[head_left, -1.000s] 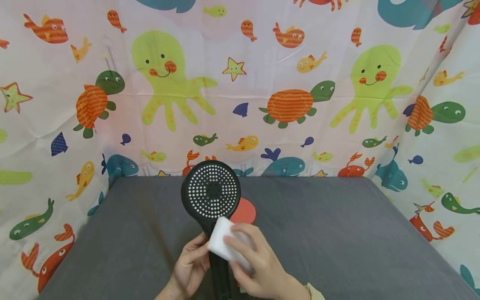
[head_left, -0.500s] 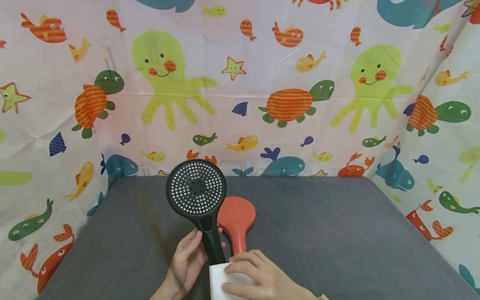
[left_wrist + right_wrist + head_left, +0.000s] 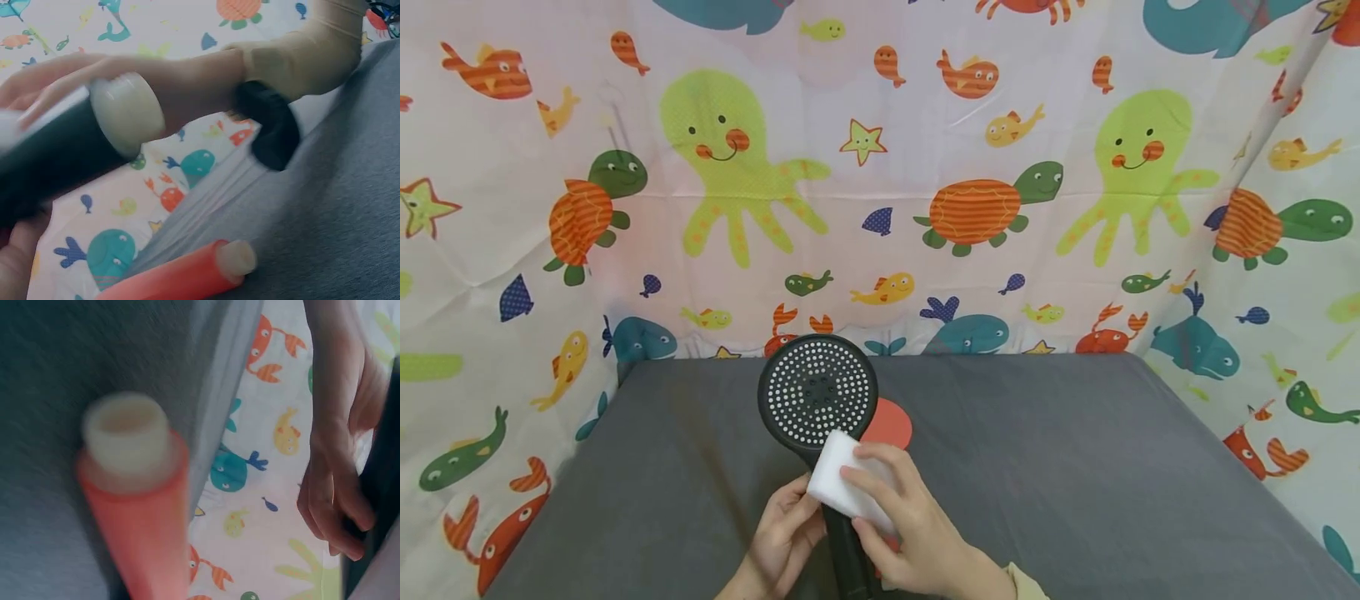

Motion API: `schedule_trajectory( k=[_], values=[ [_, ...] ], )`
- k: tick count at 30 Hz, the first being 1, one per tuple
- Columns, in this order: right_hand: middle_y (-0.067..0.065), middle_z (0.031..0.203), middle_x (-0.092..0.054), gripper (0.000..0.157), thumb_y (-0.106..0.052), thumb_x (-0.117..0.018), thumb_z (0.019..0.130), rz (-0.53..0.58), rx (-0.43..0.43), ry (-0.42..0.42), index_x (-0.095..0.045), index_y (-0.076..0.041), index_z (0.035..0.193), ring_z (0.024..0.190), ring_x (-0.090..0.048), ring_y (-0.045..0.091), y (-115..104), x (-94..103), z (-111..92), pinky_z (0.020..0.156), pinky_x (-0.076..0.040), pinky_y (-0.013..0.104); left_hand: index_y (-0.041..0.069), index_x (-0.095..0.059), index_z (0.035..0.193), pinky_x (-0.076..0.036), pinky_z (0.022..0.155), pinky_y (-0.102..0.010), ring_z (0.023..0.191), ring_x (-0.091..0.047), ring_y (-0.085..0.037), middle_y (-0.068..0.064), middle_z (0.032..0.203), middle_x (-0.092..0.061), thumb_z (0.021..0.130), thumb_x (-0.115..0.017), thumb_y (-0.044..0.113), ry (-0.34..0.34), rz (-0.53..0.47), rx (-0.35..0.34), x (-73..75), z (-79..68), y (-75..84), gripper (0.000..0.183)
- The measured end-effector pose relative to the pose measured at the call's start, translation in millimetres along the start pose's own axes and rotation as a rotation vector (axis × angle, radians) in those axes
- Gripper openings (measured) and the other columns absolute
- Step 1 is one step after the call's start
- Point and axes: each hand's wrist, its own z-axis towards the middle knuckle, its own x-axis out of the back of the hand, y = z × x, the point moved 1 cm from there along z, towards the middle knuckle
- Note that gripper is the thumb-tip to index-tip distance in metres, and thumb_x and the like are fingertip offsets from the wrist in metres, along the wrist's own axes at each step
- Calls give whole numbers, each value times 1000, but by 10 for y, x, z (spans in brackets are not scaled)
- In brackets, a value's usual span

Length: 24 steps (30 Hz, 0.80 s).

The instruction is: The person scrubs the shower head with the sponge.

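A black shower head (image 3: 817, 392) with pale nozzle dots stands tilted in the middle of the head view, its face toward me. My left hand (image 3: 781, 533) grips its handle from the left, below the head. In my right hand (image 3: 917, 521) is a white sponge block (image 3: 848, 483), pinched between thumb and fingers and pressed on the upper handle near the neck. The left wrist view shows the handle's pale threaded end (image 3: 128, 115). Behind the black one lies a red shower head (image 3: 891, 423), mostly covered by the sponge and right hand; its handle (image 3: 140, 537) shows in the right wrist view.
A grey cloth covers the table (image 3: 1037, 467). Around its back and sides hangs a white curtain (image 3: 865, 100) printed with sea animals. In the left wrist view a dark strap (image 3: 269, 125) sits by the right sleeve (image 3: 294, 62).
The sponge went down the handle, uncovering more of the red shower head, then came back up to the neck. The black shower head swung left and then back right.
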Motion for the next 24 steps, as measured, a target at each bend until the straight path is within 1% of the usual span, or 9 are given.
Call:
schedule_trajectory(
  k=[2,5,9,11,15,18,20,22,24],
  values=[
    [22,125,-42,34,-17,-53,91,16,77,-50,-54,-2,122,114,-43,29,-47,15,-59,89,-45,37,7,-60,116,-48,81,-25,98,-57,-13,-4,111,-63,100,-25,0,9,-12,-37,22,9,20,39],
    [20,123,-46,32,-23,-54,93,20,212,-134,-56,-3,118,115,-45,29,-109,45,-162,93,-43,35,-2,-53,124,-48,89,-34,107,-57,-22,-15,117,-60,100,-19,-3,-22,-43,-100,53,37,54,41],
    [19,122,-48,33,-26,-56,94,23,286,-153,-57,-3,116,114,-47,30,-111,69,-224,94,-43,35,-5,-44,132,-44,94,-40,114,-54,-27,-19,124,-55,100,-14,-4,-72,-73,-118,66,63,86,43],
    [21,122,-46,30,-20,-56,93,38,256,-114,-56,-2,117,115,-45,32,-79,72,-200,93,-44,34,-2,-47,131,-45,94,-37,114,-54,-24,-15,123,-56,100,-17,-3,-73,-61,-103,57,63,88,43],
    [26,122,-40,33,-13,-56,89,15,167,41,-53,2,119,115,-42,34,15,66,-52,87,-47,37,3,-56,119,-49,81,-26,99,-58,-14,-6,111,-61,100,-24,-4,-83,11,-73,17,41,61,38],
    [27,121,-38,34,-15,-58,91,-40,86,199,-52,4,118,115,-41,35,67,65,73,81,-49,41,3,-57,116,-51,74,-25,91,-59,-11,-3,105,-62,99,-27,-5,-92,41,-59,-15,22,28,36],
    [28,121,-38,35,-17,-58,91,-61,27,282,-51,7,117,114,-41,35,71,72,139,77,-49,42,0,-56,120,-52,76,-27,93,-60,-13,-6,107,-62,98,-26,-6,-95,26,-59,-27,14,11,37],
    [29,120,-38,37,-17,-58,92,-51,-31,321,-50,9,116,112,-42,34,35,83,181,75,-49,41,-1,-55,121,-53,77,-31,94,-62,-16,-8,108,-63,98,-26,-7,-90,11,-62,-35,13,4,37],
    [29,119,-37,38,-15,-58,91,7,-75,293,-47,11,117,109,-42,32,-31,97,192,75,-48,38,-2,-55,119,-53,77,-31,94,-62,-16,-7,107,-63,99,-25,-6,-86,18,-68,-33,14,11,37]
  ],
)
